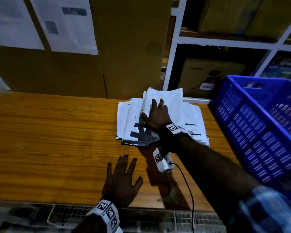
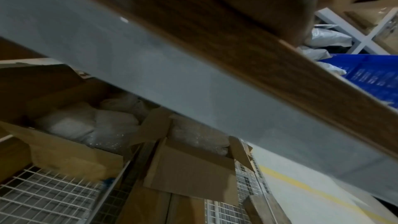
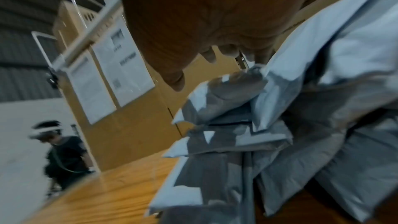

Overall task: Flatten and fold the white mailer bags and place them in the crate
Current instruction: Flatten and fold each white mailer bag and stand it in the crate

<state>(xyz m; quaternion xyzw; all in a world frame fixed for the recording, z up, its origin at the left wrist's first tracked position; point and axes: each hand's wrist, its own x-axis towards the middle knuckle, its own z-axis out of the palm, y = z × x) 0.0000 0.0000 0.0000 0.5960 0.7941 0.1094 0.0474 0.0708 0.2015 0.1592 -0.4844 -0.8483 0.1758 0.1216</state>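
A loose pile of white mailer bags [image 1: 128, 118] with grey printing lies on the wooden table [image 1: 49, 132], towards its far right. My right hand [image 1: 149, 108] lies on the top bag [image 1: 171, 101] with its fingers spread and fairly straight. The right wrist view shows that hand [image 3: 193, 67] over the crumpled bags [image 3: 226, 134], fingertips pointing down at them. My left hand [image 1: 124, 169] rests flat on the bare table near the front edge, fingers spread, holding nothing. The blue crate [image 1: 252, 125] stands at the table's right end, close beside the pile; its inside is mostly hidden.
A tall cardboard box [image 1: 124, 56] with paper sheets [image 1: 65, 22] stuck on it stands behind the table. A white shelf rack [image 1: 225, 42] holding boxes is at the back right. Wire mesh [image 1: 65, 216] runs below the front edge. A person [image 3: 62, 152] stands far off.
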